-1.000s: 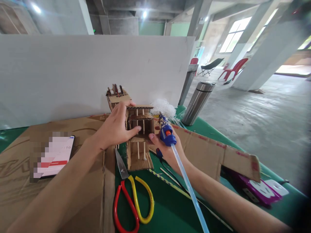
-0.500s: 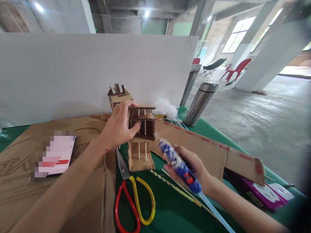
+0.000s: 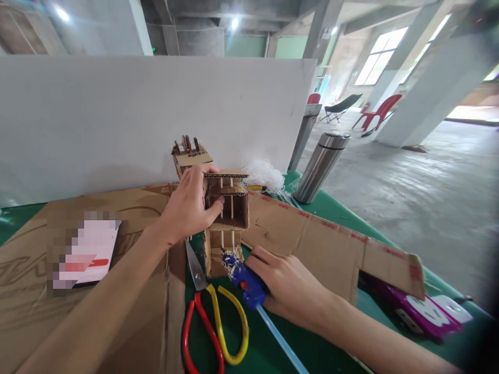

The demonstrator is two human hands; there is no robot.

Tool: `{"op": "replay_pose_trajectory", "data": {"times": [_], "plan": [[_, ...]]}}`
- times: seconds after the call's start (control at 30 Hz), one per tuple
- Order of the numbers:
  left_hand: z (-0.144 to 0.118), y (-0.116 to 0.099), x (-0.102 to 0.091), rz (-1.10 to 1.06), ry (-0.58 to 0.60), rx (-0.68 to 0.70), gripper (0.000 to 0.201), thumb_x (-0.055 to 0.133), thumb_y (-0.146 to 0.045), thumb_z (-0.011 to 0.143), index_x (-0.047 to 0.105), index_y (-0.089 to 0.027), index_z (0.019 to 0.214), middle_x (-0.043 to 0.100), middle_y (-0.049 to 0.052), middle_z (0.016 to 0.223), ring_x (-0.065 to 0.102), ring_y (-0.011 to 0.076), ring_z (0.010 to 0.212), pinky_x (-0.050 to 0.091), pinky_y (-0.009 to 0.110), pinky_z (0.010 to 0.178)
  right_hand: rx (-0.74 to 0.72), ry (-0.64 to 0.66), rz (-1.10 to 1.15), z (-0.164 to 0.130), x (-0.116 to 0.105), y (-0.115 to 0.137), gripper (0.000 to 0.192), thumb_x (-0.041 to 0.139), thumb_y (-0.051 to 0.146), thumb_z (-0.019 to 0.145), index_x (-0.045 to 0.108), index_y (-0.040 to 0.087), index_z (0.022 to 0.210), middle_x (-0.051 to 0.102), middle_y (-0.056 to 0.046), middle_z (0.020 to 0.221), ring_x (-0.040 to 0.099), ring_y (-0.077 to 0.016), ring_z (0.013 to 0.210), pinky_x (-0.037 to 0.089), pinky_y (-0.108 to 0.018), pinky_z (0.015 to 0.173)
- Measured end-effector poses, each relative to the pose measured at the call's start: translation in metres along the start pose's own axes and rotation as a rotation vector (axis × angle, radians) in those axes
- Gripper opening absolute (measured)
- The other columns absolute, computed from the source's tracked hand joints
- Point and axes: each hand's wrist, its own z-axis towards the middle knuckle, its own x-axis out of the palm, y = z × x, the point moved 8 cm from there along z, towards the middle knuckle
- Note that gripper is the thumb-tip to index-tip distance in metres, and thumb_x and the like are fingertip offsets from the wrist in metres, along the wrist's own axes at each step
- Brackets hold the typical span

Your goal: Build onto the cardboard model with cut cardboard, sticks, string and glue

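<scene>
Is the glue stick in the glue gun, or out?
Partly in: the glue stick protrudes behind the glue gun; the stick's front is hidden.

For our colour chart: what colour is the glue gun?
The glue gun is mainly blue; see head view.

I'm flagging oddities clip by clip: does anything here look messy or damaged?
The glue gun in the right hand has pale flecks crusted over its front end, where I'd expect a clean surface. Beyond the cardboard model, a tangled clump of white strands looks like loose waste.
</scene>
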Motion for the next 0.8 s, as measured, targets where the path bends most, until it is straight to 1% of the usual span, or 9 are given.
{"op": "replay_pose_trajectory", "data": {"times": [0.2, 0.33, 0.47, 0.57, 0.67, 0.73, 0.8], "plan": [[-0.001, 0.001, 0.0, -0.011, -0.006, 0.007, 0.046, 0.059, -0.02, 0.082, 0.037, -0.022, 0.122, 0.055, 0.014, 0.129, 0.052, 0.0325, 0.127, 0.044, 0.054, 0.107, 0.033, 0.041, -0.023, -0.005, 0.004, 0.001, 0.027, 0.06, 0.014, 0.078, 0.061, 0.017, 0.105, 0.064, -0.007, 0.1, 0.068, -0.0245, 0.08, 0.045, -0.032, 0.056], [-0.001, 0.002, -0.001, -0.018, -0.004, 0.006, 0.045, 0.059, -0.022, 0.083, 0.037, -0.021, 0.123, 0.056, 0.013, 0.129, 0.053, 0.0319, 0.128, 0.044, 0.054, 0.108, 0.053, 0.062, -0.013, -0.005, 0.004, 0.001, 0.026, 0.059, 0.013, 0.078, 0.06, 0.017, 0.104, 0.064, -0.007, 0.099, 0.068, -0.0231, 0.08, 0.044, -0.031, 0.057], [-0.002, 0.0, -0.001, -0.006, 0.024, 0.041, 0.05, 0.058, -0.023, 0.085, 0.035, -0.021, 0.13, 0.054, 0.015, 0.134, 0.051, 0.0311, 0.13, 0.043, 0.053, 0.11, 0.072, 0.069, -0.012, -0.005, 0.003, 0.001, 0.024, 0.059, 0.014, 0.079, 0.061, 0.018, 0.102, 0.064, -0.007, 0.098, 0.067, -0.0218, 0.08, 0.043, -0.029, 0.057], [-0.005, -0.006, -0.003, 0.046, 0.044, 0.131, 0.063, 0.059, -0.024, 0.085, 0.028, -0.018, 0.14, 0.049, 0.018, 0.14, 0.047, 0.0322, 0.135, 0.039, 0.054, 0.114, 0.081, 0.076, -0.001, -0.006, 0.003, 0.001, 0.024, 0.06, 0.015, 0.08, 0.061, 0.018, 0.104, 0.065, -0.007, 0.099, 0.067, -0.0216, 0.081, 0.043, -0.029, 0.058], [-0.009, -0.009, -0.004, 0.077, 0.073, 0.209, 0.082, 0.061, -0.025, 0.085, 0.012, -0.018, 0.151, 0.036, 0.021, 0.152, 0.038, 0.0339, 0.142, 0.035, 0.054, 0.118, 0.071, 0.065, 0.013, -0.007, 0.003, 0.001, 0.025, 0.06, 0.016, 0.08, 0.06, 0.017, 0.105, 0.064, -0.007, 0.099, 0.067, -0.0225, 0.08, 0.043, -0.03, 0.057], [-0.011, -0.007, -0.005, 0.082, 0.095, 0.228, 0.092, 0.063, -0.028, 0.086, 0.001, -0.02, 0.154, 0.027, 0.021, 0.157, 0.036, 0.0343, 0.144, 0.036, 0.054, 0.117, 0.061, 0.053, 0.02, -0.008, 0.004, 0.0, 0.026, 0.06, 0.016, 0.079, 0.06, 0.017, 0.105, 0.064, -0.007, 0.099, 0.067, -0.0233, 0.081, 0.042, -0.03, 0.057], [-0.012, -0.007, -0.006, 0.099, 0.115, 0.255, 0.101, 0.068, -0.036, 0.084, -0.003, -0.024, 0.155, 0.024, 0.02, 0.159, 0.034, 0.0351, 0.145, 0.039, 0.055, 0.115, 0.055, 0.042, 0.025, -0.009, 0.005, 0.0, 0.027, 0.059, 0.015, 0.078, 0.06, 0.017, 0.105, 0.064, -0.007, 0.099, 0.067, -0.0236, 0.081, 0.042, -0.03, 0.056]]}}
